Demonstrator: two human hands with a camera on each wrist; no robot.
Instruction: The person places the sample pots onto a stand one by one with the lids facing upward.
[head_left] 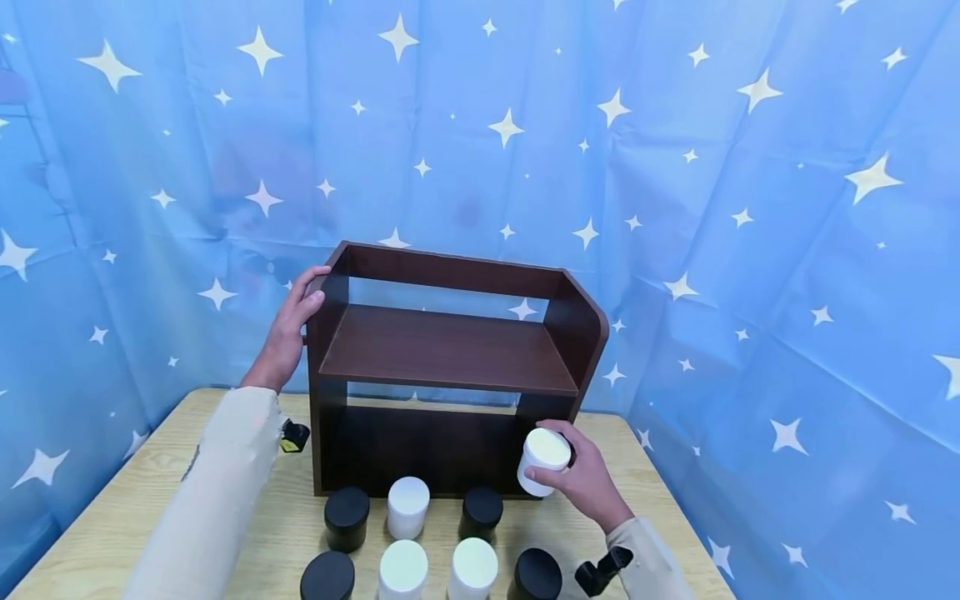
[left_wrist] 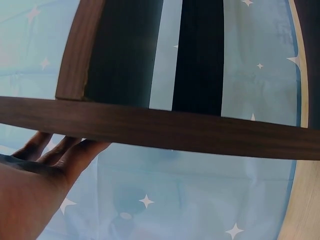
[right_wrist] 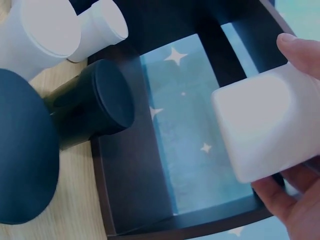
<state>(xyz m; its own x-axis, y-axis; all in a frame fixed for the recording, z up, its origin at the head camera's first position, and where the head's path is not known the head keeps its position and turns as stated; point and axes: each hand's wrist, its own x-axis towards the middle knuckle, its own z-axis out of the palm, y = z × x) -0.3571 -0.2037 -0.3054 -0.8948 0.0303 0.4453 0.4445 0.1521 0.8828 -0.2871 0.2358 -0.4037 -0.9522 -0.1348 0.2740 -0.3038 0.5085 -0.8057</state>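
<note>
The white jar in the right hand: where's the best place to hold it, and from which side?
Probably round the sides of the white jar, coming from the right like the right hand: it's round there, and the shelf extends to the left.

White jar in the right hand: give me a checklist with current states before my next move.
1. Right hand gripping the white jar: ok.
2. Left hand touching the shelf at its left side: ok.
3. Shelf standing upright on the table: ok.
4. Shelf front unobstructed: not ok; black jars and other white jars stand before it.
5. Held jar's lid tight: cannot tell.
</note>
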